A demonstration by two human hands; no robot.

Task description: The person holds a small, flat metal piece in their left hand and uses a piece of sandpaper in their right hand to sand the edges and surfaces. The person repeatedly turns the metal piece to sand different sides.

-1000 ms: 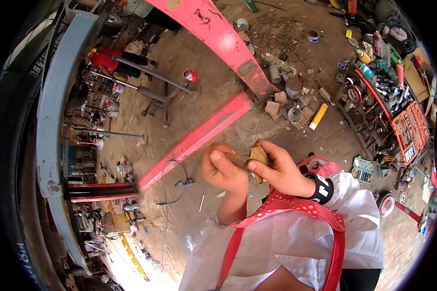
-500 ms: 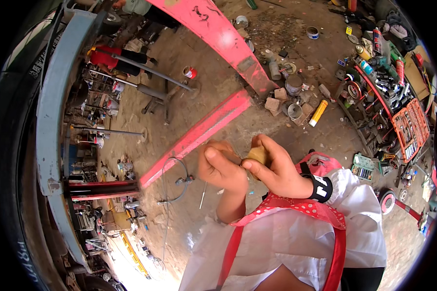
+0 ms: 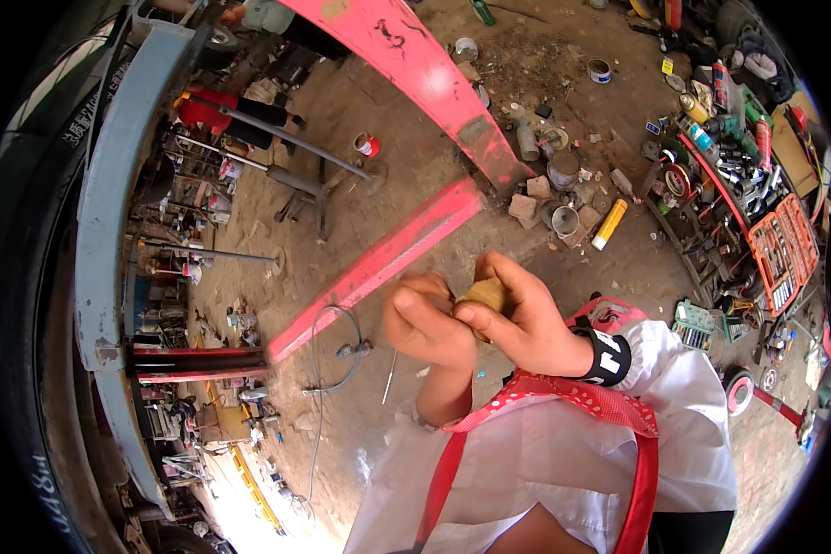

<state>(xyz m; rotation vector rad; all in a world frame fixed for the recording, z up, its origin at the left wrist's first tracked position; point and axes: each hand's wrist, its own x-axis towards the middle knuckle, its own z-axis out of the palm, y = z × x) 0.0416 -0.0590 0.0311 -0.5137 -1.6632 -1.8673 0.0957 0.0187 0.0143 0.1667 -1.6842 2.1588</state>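
In front of my chest my two hands are close together. My right hand (image 3: pixel 524 321), with a black band at its wrist, pinches a small yellowish-tan piece (image 3: pixel 487 295) between thumb and fingers. The kind of piece cannot be made out. My left hand (image 3: pixel 427 319) is closed right beside it, the fingers curled inward and the thumb lying along them. Whatever those fingers hold, if anything, is hidden. The fingertips of my left hand meet or nearly meet the right thumb at the tan piece.
Pink lift arms (image 3: pixel 383 268) cross the floor ahead, and a blue-grey beam (image 3: pixel 111 222) stands at left. A cable (image 3: pixel 316 406) lies near my left arm. Bricks (image 3: pixel 526 208), tins and a yellow tube (image 3: pixel 609 224) sit ahead right. An orange socket set (image 3: pixel 782 251) lies far right.
My hands have barely moved; the left fingers shift slightly toward the right hand. The tan piece stays in the right hand's pinch. The whole view has moved slightly.
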